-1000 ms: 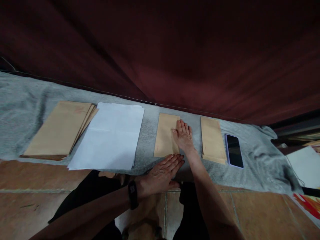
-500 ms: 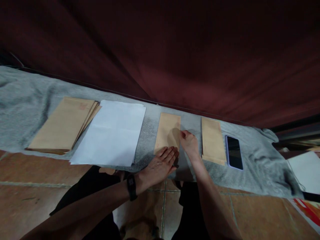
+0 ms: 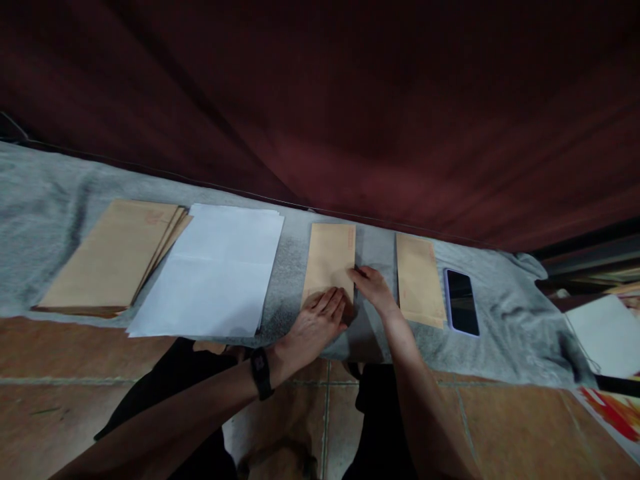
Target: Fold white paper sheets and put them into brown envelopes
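A brown paper envelope [image 3: 331, 248] with small red print lies upright before me on the grey cloth. Across its near end my left hand [image 3: 323, 315] rests flat, fingers stretched out and pressing on the paper. My right hand [image 3: 371, 283] pinches the envelope's right edge, thumb on top; the other fingers curl out of sight. Just right of that hand is a second brown envelope [image 3: 420, 280], seemingly on top of another. To the left lies a stack of white paper sheets [image 3: 215, 273] with fold creases.
A fanned stack of brown envelopes [image 3: 110, 257] lies at the far left. A phone with a purple case [image 3: 462, 302] sits at the right. The grey cloth [image 3: 510, 313] covers a narrow bench. Behind it hangs a dark red curtain [image 3: 320, 133]; tiled floor [image 3: 505, 427] shows in front.
My right thumb has come onto the envelope's right edge, where the hand was curled beside it before. My left hand stays flat on the near end. The view has shifted slightly.
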Motion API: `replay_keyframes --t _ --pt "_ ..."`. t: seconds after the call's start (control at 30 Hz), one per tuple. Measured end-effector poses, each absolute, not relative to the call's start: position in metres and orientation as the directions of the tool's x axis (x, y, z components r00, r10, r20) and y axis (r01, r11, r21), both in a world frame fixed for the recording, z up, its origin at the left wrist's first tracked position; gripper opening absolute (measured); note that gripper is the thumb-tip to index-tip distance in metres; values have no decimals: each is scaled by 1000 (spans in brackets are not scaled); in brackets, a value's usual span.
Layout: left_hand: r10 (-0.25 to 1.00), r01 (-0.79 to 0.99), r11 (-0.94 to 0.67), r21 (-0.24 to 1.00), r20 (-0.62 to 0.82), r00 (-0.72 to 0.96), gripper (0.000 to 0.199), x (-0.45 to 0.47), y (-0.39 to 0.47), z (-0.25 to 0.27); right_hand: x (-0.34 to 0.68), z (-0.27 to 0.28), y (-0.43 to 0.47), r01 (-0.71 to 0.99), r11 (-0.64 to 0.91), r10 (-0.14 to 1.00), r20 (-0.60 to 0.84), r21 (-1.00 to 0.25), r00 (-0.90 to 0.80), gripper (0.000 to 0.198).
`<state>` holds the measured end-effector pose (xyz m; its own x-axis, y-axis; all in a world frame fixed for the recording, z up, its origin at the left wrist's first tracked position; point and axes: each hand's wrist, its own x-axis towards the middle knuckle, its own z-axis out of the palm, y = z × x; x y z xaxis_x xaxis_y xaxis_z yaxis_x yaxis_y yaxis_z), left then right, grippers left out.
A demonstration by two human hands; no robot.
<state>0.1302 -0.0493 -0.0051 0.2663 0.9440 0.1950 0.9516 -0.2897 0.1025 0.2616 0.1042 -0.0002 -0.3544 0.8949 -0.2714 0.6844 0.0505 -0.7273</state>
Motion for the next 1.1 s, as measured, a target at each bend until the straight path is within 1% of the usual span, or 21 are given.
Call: replay_keyframes --t 0.1,0.17,0.27,0.33,0.4,0.43,0.5,0.57,0.6,0.63,0.67,0.7,0.73,0.77,0.8,0.83,0.9,1.0,1.1 --pt "949 968 -231 100 244 201 58 128 -47 3 259 0 102 433 -108 869 -296 -895 -396 32" --pt "946 976 -202 84 275 172 58 124 -43 8 255 5 100 273 -178 864 -283 -946 -418 33" --pt "943 983 -169 72 303 140 54 117 -39 15 249 16 96 123 -152 880 -191 -981 -435 37" --pt "944 983 -148 108 313 108 55 112 -36 19 245 23 93 56 -122 884 -134 -991 -447 38" --pt "938 970 -132 205 343 55 55 108 -35 23 243 27 91 8 -122 883 -112 -993 -455 38" --pt "929 948 -130 289 370 14 54 107 -34 25 242 27 90 -8 -130 881 -111 -992 -459 40" --pt "895 839 -158 521 435 -101 50 105 -32 29 241 25 90 -17 -139 880 -115 -990 -460 45" --pt "850 615 -197 763 446 -280 49 105 -28 33 241 18 91 17 -147 882 -139 -989 -450 48" --pt "831 467 -196 862 399 -388 51 106 -26 34 241 14 91 46 -164 882 -167 -985 -442 48" --pt "813 302 -178 937 313 -491 54 107 -24 36 241 11 91 75 -194 879 -207 -978 -429 48" --pt "795 131 -150 980 198 -573 57 109 -22 36 241 8 91 92 -235 874 -251 -968 -417 47" --pt "778 -37 -122 992 73 -624 59 111 -20 36 241 6 91 90 -282 866 -293 -955 -405 46" --pt "763 -188 -109 976 -39 -645 61 113 -18 35 241 5 90 69 -327 856 -327 -942 -401 45" --pt "754 -310 -112 944 -122 -646 62 115 -16 34 240 4 88 36 -366 846 -348 -930 -405 44" --pt "753 -400 -126 908 -175 -634 64 118 -15 32 240 5 87 0 -394 838 -359 -919 -412 43" --pt "759 -459 -140 878 -203 -619 64 119 -14 30 239 6 87 -30 -409 834 -360 -912 -419 43" --pt "781 -509 -138 850 -222 -584 62 122 -13 27 240 8 87 -50 -405 839 -350 -913 -418 43" --pt "813 -489 -67 870 -237 -532 56 121 -16 23 243 8 92 -6 -361 872 -335 -932 -357 44" --pt "795 -482 -32 875 -270 -544 57 112 -18 19 248 5 100 64 -320 898 -324 -945 -297 41"
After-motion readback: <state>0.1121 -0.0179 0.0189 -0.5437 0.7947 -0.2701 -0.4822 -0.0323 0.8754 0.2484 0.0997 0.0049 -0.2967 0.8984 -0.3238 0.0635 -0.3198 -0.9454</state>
